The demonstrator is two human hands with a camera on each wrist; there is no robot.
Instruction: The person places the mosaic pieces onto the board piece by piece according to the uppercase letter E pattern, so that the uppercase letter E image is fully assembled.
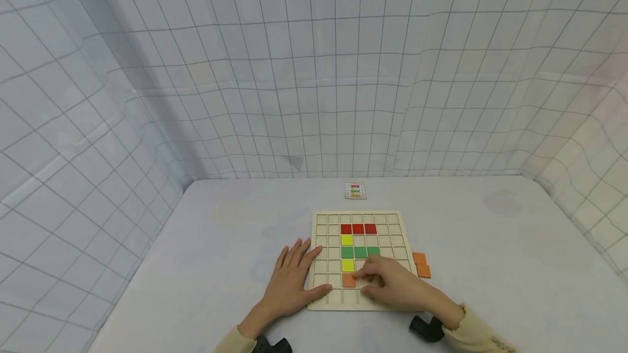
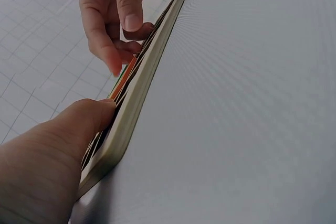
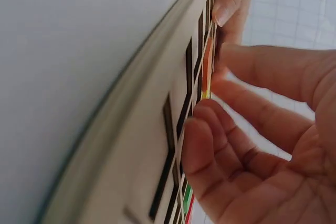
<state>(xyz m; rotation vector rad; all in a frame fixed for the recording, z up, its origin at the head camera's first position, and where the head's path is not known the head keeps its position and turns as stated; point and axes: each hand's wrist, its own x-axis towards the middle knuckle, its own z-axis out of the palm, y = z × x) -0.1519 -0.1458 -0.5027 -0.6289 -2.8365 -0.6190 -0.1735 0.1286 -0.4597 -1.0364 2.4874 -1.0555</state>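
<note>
A pale wooden grid board point(image 1: 335, 305) lies flat on the table. Set in its cells are three red tiles point(image 1: 358, 229), three green tiles point(image 1: 360, 253), two yellow tiles point(image 1: 348, 265) and one orange tile point(image 1: 349, 280). My left hand point(image 1: 289, 285) rests spread on the board's left side, its thumb point(image 2: 86, 114) lying over the edge. Above the lower cells hovers my right hand point(image 1: 394, 282); its index fingertip touches the right side of the orange tile, with the thumb apart. Nothing is gripped between its fingers point(image 3: 199, 145).
Two loose orange tiles point(image 1: 423, 271) lie against the board's right edge. Behind the board is a small card point(image 1: 355, 190) printed with a coloured grid pattern. White checked curtains point(image 1: 343, 97) enclose the table at the back and sides.
</note>
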